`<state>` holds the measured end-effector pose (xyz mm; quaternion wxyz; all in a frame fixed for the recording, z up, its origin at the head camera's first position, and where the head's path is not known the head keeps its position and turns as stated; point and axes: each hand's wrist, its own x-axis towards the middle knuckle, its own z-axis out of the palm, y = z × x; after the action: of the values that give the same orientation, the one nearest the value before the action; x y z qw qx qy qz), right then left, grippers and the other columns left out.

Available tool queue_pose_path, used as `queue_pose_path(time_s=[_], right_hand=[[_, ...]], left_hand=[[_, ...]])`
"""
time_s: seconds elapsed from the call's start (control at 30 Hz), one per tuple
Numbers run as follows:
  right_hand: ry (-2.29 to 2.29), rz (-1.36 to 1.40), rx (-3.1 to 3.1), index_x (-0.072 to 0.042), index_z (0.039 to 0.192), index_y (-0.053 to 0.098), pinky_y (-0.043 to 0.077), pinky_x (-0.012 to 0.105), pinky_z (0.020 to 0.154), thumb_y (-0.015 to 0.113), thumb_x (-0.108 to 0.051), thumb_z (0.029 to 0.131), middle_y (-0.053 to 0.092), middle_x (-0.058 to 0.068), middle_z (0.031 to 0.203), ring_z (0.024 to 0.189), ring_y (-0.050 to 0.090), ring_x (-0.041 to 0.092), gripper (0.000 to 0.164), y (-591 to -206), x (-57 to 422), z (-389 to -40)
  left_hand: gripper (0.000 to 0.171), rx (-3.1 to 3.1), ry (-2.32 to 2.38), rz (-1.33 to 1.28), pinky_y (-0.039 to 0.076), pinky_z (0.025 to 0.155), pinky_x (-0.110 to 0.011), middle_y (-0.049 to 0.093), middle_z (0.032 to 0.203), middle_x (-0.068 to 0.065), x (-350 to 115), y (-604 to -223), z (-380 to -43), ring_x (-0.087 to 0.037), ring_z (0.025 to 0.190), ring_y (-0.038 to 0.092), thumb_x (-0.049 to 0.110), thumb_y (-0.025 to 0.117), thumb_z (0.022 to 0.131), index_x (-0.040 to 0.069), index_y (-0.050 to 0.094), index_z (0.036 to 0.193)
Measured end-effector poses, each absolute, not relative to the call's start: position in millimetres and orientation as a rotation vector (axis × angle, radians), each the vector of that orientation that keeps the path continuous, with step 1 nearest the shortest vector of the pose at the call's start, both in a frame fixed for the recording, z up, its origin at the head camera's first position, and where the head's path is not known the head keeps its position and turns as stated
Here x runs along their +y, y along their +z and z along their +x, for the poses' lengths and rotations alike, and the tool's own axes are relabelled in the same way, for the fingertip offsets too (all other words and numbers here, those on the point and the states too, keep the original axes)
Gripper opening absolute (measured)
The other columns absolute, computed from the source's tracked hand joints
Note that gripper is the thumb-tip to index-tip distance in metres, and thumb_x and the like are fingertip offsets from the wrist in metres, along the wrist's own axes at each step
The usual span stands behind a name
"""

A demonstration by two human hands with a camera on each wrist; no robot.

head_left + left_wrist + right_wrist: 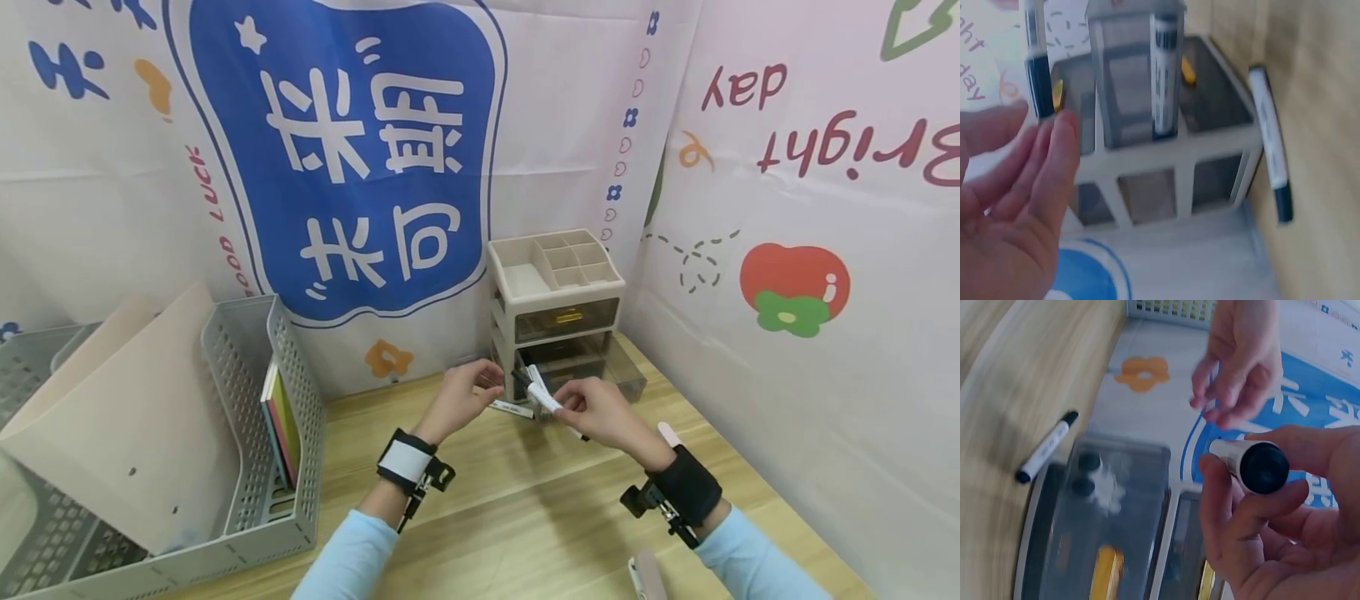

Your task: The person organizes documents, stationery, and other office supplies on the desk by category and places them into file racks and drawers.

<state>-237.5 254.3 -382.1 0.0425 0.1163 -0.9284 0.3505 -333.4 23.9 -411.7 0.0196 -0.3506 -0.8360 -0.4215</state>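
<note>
My right hand pinches a white marker with black ends between thumb and fingertips, in front of the small drawer unit. Its black end faces the camera in the right wrist view. To the left, my left hand holds nothing, its loosely bent fingers close to the marker's other end. Below the top drawer, a clear drawer is pulled out. Another marker shows at that drawer in the left wrist view. One more marker lies on the desk beside the unit.
A grey perforated file holder stands at the left with a pale folder and thin books. A stapler lies at the desk's near edge. Printed cloth walls close off the back and right.
</note>
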Motion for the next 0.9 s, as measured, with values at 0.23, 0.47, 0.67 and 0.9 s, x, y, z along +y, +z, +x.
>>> queue_pose_path(time_s=[0.23, 0.47, 0.67, 0.9], right_hand=[[1.0, 0.227, -2.861, 0.0, 0.095, 0.073, 0.052, 0.029, 0.065, 0.069, -0.011, 0.087, 0.073, 0.009, 0.081, 0.068, 0.065, 0.012, 0.015, -379.0, 274.8, -256.0], [0.982, 0.129, -2.941, -0.001, 0.092, 0.074, 0.05, 0.027, 0.06, 0.07, -0.015, 0.086, 0.074, 0.007, 0.081, 0.064, 0.063, 0.012, 0.016, -383.5, 279.1, -284.2], [0.902, 0.133, -2.959, -0.002, 0.088, 0.075, 0.048, 0.026, 0.061, 0.069, -0.015, 0.086, 0.074, 0.008, 0.079, 0.063, 0.06, 0.013, 0.015, -386.3, 275.8, -305.9], [0.875, 0.078, -2.994, 0.001, 0.085, 0.075, 0.047, 0.025, 0.057, 0.069, -0.014, 0.088, 0.072, 0.009, 0.074, 0.058, 0.059, 0.012, 0.016, -391.2, 272.6, -323.9]], left_hand=[[0.02, -2.6, -1.464, -1.021, 0.059, 0.079, -0.032, 0.072, 0.102, -0.016, 44.5, -437.7, -312.7, -0.03, 0.092, 0.072, 0.008, 0.071, 0.09, -0.002, 0.067, 0.107], [0.019, -2.588, -1.524, -0.917, 0.058, 0.075, -0.025, 0.074, 0.101, -0.013, 65.5, -455.9, -301.2, -0.024, 0.089, 0.073, 0.011, 0.075, 0.089, 0.001, 0.069, 0.104], [0.011, -2.502, -1.475, -0.88, 0.058, 0.075, -0.023, 0.075, 0.093, -0.011, 75.1, -461.6, -297.8, -0.021, 0.084, 0.073, 0.008, 0.074, 0.088, 0.001, 0.07, 0.096], [0.005, -2.49, -1.457, -0.862, 0.057, 0.071, -0.021, 0.075, 0.088, -0.008, 80.8, -461.4, -299.7, -0.015, 0.08, 0.071, 0.008, 0.072, 0.09, 0.003, 0.072, 0.094]])
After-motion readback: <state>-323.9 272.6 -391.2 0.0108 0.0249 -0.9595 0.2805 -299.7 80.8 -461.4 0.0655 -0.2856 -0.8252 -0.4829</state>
